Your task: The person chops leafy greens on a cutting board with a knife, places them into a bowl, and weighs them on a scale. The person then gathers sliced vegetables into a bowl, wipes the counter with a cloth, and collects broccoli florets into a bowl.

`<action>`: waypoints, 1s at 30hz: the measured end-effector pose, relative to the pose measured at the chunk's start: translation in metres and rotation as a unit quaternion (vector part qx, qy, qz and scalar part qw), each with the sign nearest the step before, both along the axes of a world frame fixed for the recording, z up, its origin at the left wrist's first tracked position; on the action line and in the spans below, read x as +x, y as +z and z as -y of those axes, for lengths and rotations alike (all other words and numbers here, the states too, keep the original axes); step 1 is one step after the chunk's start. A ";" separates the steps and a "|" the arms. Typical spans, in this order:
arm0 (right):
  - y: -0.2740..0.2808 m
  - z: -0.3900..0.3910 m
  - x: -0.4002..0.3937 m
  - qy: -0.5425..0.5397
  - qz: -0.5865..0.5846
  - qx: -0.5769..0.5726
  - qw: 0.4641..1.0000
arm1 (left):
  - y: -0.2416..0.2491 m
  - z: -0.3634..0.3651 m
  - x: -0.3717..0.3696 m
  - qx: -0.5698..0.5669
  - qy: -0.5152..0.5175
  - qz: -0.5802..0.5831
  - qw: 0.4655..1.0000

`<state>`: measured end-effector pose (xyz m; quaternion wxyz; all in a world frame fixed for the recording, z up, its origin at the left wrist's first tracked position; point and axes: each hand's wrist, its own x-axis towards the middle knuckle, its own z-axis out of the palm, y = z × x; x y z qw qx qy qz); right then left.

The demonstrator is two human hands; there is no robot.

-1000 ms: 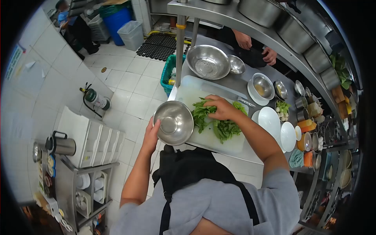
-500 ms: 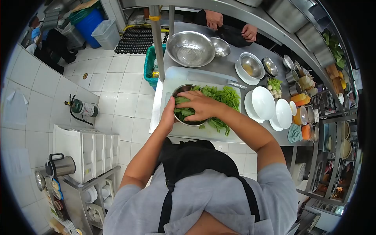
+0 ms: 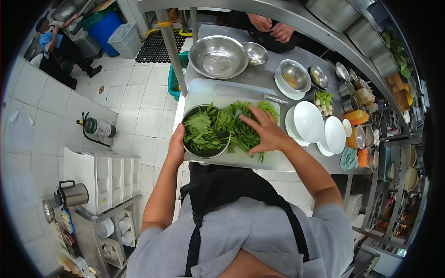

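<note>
A metal bowl full of leafy greens sits at the left part of the white cutting board. My left hand holds the bowl by its left side, thumb up near the rim and the other fingers mostly hidden. Beside the bowl, loose greens lie heaped on the board and reach its right rim. My right hand is over the right part of this heap, fingers spread, with fingertips at the leaves and nothing gripped. A knife lies along the board's far right edge.
Behind the board stand a large metal basin and a small metal bowl. White bowls stand to the right, with sauce containers beyond. Across the counter are another person's hands. A shelf post rises at the left.
My right hand has left the bowl and moved right over the loose greens, its fingers spreading. The bowl has shifted left with my left hand, and greens now show heaped in it.
</note>
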<state>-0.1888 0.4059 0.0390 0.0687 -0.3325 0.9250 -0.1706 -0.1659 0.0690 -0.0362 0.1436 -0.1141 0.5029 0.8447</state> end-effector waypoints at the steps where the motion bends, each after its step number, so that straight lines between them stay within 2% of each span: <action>1: -0.006 0.009 0.002 0.027 0.007 0.045 0.999 | 0.001 0.001 0.000 0.004 0.004 0.013 1.000; 2: -0.014 0.017 0.003 0.035 -0.038 0.079 0.996 | -0.001 0.001 -0.001 0.002 0.000 0.010 1.000; 3: -0.022 0.020 0.001 0.033 -0.037 0.075 0.996 | -0.003 0.002 -0.003 -0.002 -0.002 0.011 1.000; 5: -0.038 0.022 -0.010 0.018 -0.026 0.060 0.998 | -0.001 0.000 -0.005 -0.014 -0.007 0.000 1.000; 6: -0.043 0.020 -0.011 0.020 -0.077 0.024 0.997 | -0.001 0.000 -0.005 -0.016 -0.007 -0.001 1.000; 10: -0.047 0.017 -0.025 0.007 -0.011 -0.014 1.000 | 0.008 -0.002 -0.001 -0.010 -0.002 0.007 1.000; 12: -0.039 0.017 -0.033 -0.051 0.024 -0.161 0.985 | 0.009 -0.001 0.000 -0.009 0.006 0.013 1.000; 13: -0.033 0.019 -0.036 -0.048 0.024 -0.160 0.986 | 0.009 -0.002 0.001 -0.002 0.011 0.023 1.000; 15: -0.020 0.021 -0.041 -0.082 0.032 -0.256 0.963 | 0.006 -0.003 0.002 0.007 0.017 0.034 0.999; 19: 0.015 0.047 -0.043 -0.045 0.055 -0.310 0.948 | 0.003 -0.018 0.000 0.035 -0.005 0.022 0.999; 23: 0.021 0.091 -0.037 -0.018 0.061 -0.295 0.953 | 0.003 -0.047 -0.004 0.035 -0.039 0.022 0.998; 25: 0.003 0.103 -0.032 0.005 0.002 -0.255 0.967 | 0.002 -0.052 -0.003 0.028 -0.034 0.021 0.999; 26: -0.004 0.105 -0.029 0.026 0.021 -0.197 0.980 | 0.002 -0.053 -0.003 0.021 -0.028 0.020 0.999; 27: -0.012 0.109 -0.024 0.026 0.022 -0.196 0.980 | 0.000 -0.052 -0.003 0.022 -0.028 0.021 0.999; 29: -0.021 0.118 -0.014 0.040 -0.046 -0.116 0.991 | -0.008 -0.049 -0.005 0.008 -0.041 0.021 0.999; 30: -0.024 0.120 -0.011 0.053 -0.039 -0.068 0.996 | -0.015 -0.048 -0.005 0.008 -0.041 0.023 0.999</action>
